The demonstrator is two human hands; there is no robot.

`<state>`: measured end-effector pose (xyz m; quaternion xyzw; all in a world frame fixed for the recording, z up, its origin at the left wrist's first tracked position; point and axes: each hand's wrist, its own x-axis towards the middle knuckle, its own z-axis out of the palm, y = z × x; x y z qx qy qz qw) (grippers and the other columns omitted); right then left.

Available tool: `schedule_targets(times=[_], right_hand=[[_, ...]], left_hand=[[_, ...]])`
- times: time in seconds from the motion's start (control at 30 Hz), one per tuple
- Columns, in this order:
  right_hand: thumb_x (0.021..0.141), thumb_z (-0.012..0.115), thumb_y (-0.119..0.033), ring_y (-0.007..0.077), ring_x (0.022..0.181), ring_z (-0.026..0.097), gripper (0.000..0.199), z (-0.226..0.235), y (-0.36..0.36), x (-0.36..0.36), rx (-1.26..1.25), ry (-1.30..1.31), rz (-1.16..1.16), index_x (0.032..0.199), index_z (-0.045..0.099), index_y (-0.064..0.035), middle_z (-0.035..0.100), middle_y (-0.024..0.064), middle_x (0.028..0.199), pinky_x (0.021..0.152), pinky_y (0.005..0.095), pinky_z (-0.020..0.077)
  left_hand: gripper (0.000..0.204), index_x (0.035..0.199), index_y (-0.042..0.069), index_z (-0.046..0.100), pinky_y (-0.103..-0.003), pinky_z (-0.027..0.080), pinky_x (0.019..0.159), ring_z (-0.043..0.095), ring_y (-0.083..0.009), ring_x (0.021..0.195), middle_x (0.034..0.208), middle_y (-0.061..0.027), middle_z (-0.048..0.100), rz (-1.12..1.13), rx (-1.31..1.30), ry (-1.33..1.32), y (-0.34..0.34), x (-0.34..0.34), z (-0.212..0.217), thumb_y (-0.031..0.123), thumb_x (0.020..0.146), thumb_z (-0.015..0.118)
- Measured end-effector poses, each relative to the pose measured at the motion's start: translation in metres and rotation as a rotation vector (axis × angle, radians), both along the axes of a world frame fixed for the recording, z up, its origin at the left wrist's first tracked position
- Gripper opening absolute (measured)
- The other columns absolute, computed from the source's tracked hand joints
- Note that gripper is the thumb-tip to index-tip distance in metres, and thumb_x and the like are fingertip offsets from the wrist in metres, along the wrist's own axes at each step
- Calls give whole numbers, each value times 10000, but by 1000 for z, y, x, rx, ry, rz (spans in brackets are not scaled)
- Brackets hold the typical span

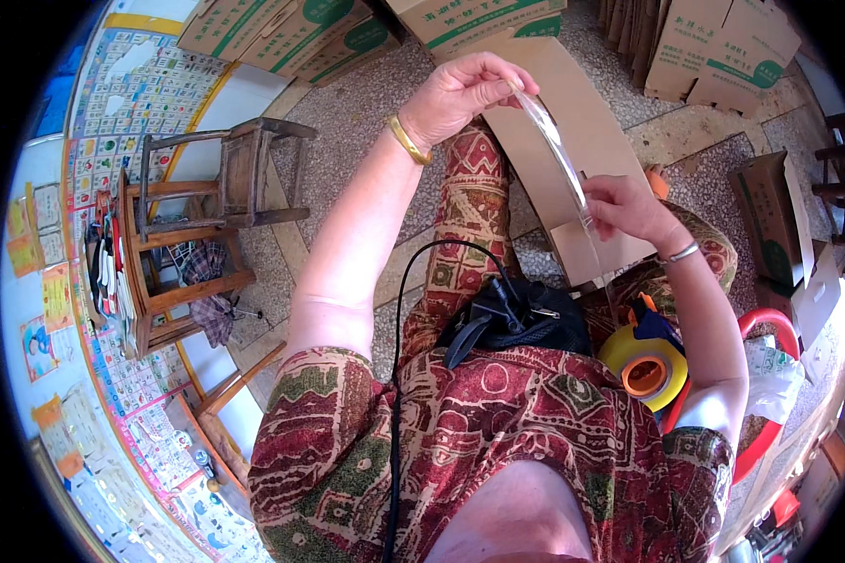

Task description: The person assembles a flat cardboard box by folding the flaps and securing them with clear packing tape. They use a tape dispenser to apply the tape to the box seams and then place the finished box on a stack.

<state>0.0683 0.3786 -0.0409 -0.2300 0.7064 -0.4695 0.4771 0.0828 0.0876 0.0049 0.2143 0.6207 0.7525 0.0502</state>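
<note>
A strip of transparent tape [554, 145] is stretched between my hands. My left hand [476, 92], with a gold bangle on the wrist, pinches its far end. Lower down the strip, my right hand [626, 208] has thumb and fingers closed on the tape. From there the tape runs down toward a yellow tape dispenser [613, 355] with an orange hub, which lies by my right thigh. Under the strip, a flattened brown cardboard box [526, 80] slants across the floor in front of me. A dark bag [516, 324] rests at my lap.
Stacked cardboard boxes [324, 38] stand at the far left, and folded cartons [714, 52] at the far right. An open carton [770, 211] is to the right. Near it, a red-rimmed basket [787, 324] holds a plastic bag. Wooden chairs [253, 174] line the left wall.
</note>
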Motion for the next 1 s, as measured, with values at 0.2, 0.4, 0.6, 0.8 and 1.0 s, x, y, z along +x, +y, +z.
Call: schedule_targets(times=[0.2,0.4,0.6,0.8,1.0], right_hand=[[964,488,-307,170,727,633,395,-54,-12,30,-373,-201,-236,1146,563,35,633,91,814,711,281,514],[964,328,-526,225,987,589,649,-56,-13,19,-618,-506,-387,1156,562,47,637,147,1012,947,353,412],[954,410,-484,208,999,556,576,-42,-13,23,-663,-510,-381,1175,569,24,624,101,982,959,355,388],[940,509,-372,200,965,559,430,-36,-19,19,-656,-488,-330,1176,586,-21,605,52,899,925,371,406],[909,588,-305,165,884,551,357,-32,-25,17,-664,-548,-389,1133,613,-28,592,28,850,860,333,426]], left_hand=[[127,1014,61,615,-355,523,872,642,-230,973,1047,-120,645,-78,130,-49,6,-5,-9,105,914,552],[112,1003,67,610,-367,515,895,641,-236,980,1070,-133,639,-42,136,-105,3,-4,-17,106,914,553],[138,1052,90,593,-394,520,895,630,-250,992,1104,-155,615,-82,42,-25,-1,-12,-26,115,948,505],[152,1066,79,593,-409,509,913,604,-238,1040,1113,-148,613,-100,67,-54,-1,-15,-32,108,953,496],[156,1072,75,591,-414,498,928,596,-245,1054,1120,-141,612,-100,74,-79,1,-15,-32,90,950,495]])
